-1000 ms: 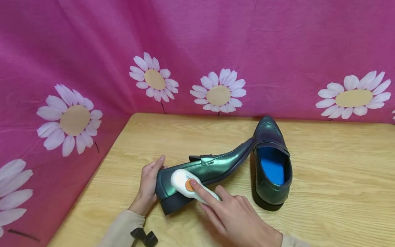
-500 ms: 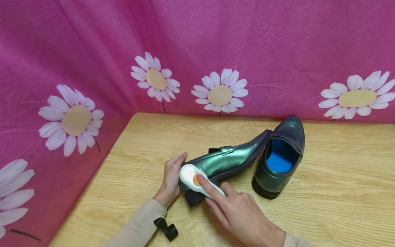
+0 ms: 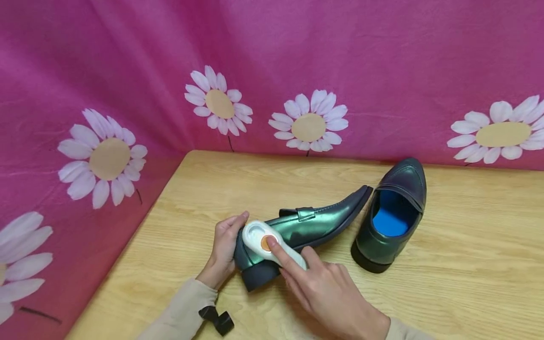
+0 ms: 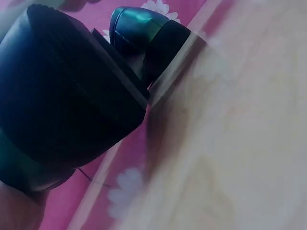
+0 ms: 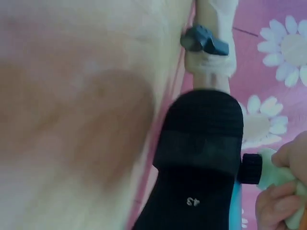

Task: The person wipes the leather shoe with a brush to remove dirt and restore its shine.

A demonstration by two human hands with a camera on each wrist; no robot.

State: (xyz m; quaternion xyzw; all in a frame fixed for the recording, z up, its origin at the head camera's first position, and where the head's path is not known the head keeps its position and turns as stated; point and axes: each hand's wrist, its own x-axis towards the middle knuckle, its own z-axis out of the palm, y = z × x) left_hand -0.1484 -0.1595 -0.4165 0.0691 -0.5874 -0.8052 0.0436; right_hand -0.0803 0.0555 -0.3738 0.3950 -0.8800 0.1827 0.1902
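Note:
A dark green metallic loafer (image 3: 323,224) is tilted on its side, its toe pointing right and its dark sole facing down and toward me. My left hand (image 3: 224,243) grips it round the back of the heel. In my right hand (image 3: 333,293) is a white handheld brush (image 3: 255,233) with an orange button, the index finger resting on that button. The black bristles (image 5: 251,168) meet the loafer's side near the heel in the right wrist view, where the black sole (image 5: 201,143) shows too. Up close, the left wrist view has the dark heel (image 4: 67,96).
The matching loafer (image 3: 376,248), with a blue insole (image 3: 393,215), stands upright to the right, near the held shoe's toe. Wooden table (image 3: 476,264) lies beneath. A pink daisy-print cloth (image 3: 382,56) hangs behind and left. A black strap (image 3: 217,320) hangs at the left sleeve.
The held loafer has shifted right, then slightly back left, with the left hand. The standing loafer has slid right and turned. The brush stays near the heel, moving slightly over the side.

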